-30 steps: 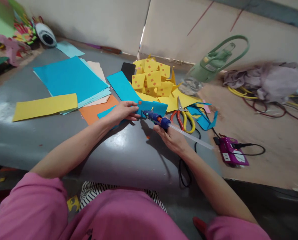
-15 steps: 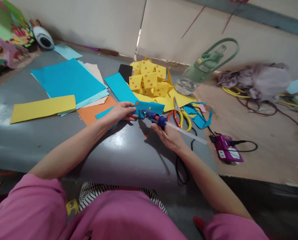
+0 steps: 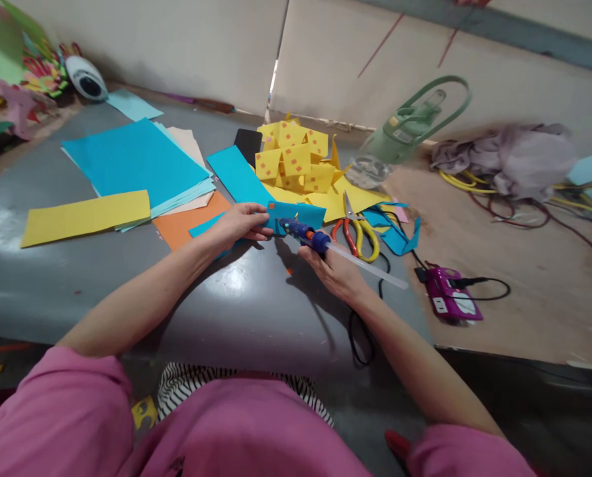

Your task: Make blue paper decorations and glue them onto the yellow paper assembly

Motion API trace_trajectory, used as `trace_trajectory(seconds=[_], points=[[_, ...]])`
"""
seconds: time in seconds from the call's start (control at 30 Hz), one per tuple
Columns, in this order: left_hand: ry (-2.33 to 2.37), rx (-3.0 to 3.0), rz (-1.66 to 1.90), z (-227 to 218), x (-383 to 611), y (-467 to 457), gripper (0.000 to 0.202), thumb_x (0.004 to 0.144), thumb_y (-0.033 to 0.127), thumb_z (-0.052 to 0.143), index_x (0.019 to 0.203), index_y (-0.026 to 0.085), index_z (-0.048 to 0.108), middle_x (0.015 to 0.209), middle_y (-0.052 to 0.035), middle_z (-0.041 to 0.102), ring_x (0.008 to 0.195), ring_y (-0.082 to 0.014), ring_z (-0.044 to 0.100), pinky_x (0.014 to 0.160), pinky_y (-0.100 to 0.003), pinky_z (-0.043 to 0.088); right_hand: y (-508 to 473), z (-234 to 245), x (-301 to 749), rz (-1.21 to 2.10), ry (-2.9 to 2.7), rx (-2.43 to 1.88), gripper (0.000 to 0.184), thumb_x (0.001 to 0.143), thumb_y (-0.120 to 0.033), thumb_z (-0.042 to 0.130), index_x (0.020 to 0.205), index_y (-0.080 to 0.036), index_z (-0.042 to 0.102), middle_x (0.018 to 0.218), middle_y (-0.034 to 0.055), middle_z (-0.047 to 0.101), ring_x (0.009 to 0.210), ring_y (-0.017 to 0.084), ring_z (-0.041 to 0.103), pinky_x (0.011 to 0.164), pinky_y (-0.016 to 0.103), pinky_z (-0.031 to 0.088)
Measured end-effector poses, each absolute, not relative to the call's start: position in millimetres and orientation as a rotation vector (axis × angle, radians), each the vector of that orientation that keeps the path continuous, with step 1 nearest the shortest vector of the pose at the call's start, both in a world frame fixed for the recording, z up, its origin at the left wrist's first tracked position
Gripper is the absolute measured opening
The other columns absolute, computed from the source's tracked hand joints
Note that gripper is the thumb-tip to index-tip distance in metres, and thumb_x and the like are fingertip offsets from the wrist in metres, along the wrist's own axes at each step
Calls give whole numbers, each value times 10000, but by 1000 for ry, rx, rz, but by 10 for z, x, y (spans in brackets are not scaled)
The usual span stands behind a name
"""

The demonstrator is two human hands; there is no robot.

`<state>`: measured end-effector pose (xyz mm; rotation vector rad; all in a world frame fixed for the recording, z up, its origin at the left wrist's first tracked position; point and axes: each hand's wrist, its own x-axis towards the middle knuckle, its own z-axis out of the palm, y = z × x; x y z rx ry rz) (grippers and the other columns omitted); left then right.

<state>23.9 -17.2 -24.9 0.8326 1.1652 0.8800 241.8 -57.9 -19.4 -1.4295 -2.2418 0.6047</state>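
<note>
Pinched in my left hand is the left end of a small blue foam sheet piece, with a little orange square at its corner. My right hand is wrapped round a dark blue glue gun. A long clear glue stick sticks out of its back end. The nozzle points left at the blue piece, near my left fingertips; whether it touches cannot be made out. Beside the gun lie scissors with red and yellow handles. Behind are folded yellow pieces with orange squares.
Blue sheets, a yellow strip and an orange sheet lie on the left. A green-lidded bottle stands behind right. A purple power socket with cords sits at the right, and a black phone at the back.
Both hands, the glue gun and the blue piece keep nearly the same places. The whole view has shifted very slightly.
</note>
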Motion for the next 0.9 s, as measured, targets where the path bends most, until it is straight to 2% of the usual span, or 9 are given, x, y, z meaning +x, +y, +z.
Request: trace_trajectory(seconds=[0.17,0.27,0.37,0.5,0.63,0.77,0.83,0.9], points=[[1173,822,882,-242,240,-177,56,923,89,598,928,142,614,705,-10,696,629,-109,710,545,-169,544,-644,-131,2439,584,-2261,-1389,499,933,-709,356,838,-237,487,757,49,585,682,216,539,612,333,381],[1174,843,876,-259,227,-170,69,930,117,602,993,139,622,691,-18,699,654,-125,720,575,-186,565,-712,-5,2609,531,-2185,-1446,482,927,-685,408,967,-230,561,821,69,646,722,243,603,638,348,436],[1183,841,878,-258,221,-172,88,929,121,607,1014,143,614,695,-12,696,659,-127,721,578,-190,568,-673,73,2945,281,-2214,-1552,501,893,-651,510,1102,-205,600,953,128,685,868,308,652,737,406,490],[1194,856,887,-228,227,-193,55,923,117,613,967,150,619,717,-11,693,678,-128,724,574,-186,567,-485,-8,3492,9,-2328,-1615,536,810,-620,610,1073,-155,648,1016,202,682,1025,403,633,856,520,489],[1213,883,883,-214,231,-216,33,930,130,608,955,147,622,750,-21,699,682,-121,722,583,-181,575,-436,-79,3843,94,-2369,-1709,470,853,-521,577,1100,-128,650,1078,216,692,1038,393,640,879,539,497],[1239,874,901,-220,234,-217,39,923,120,613,952,146,613,774,-25,700,670,-130,721,563,-197,575,-569,13,3726,-80,-2352,-1597,362,893,-478,596,1103,-191,666,1134,173,683,1127,377,596,966,546,448],[1245,875,900,-224,234,-211,37,925,118,612,948,146,612,765,-28,700,669,-132,722,561,-195,571,-646,42,3490,-56,-2310,-1497,243,935,-420,578,1028,-221,682,1035,127,701,1056,321,615,945,487,458],[1250,879,897,-227,234,-206,35,926,119,612,946,148,610,757,-29,700,678,-134,726,569,-192,569,-705,14,3188,173,-2396,-1374,186,957,-370,569,962,-227,688,940,91,704,957,267,625,874,419,477]])
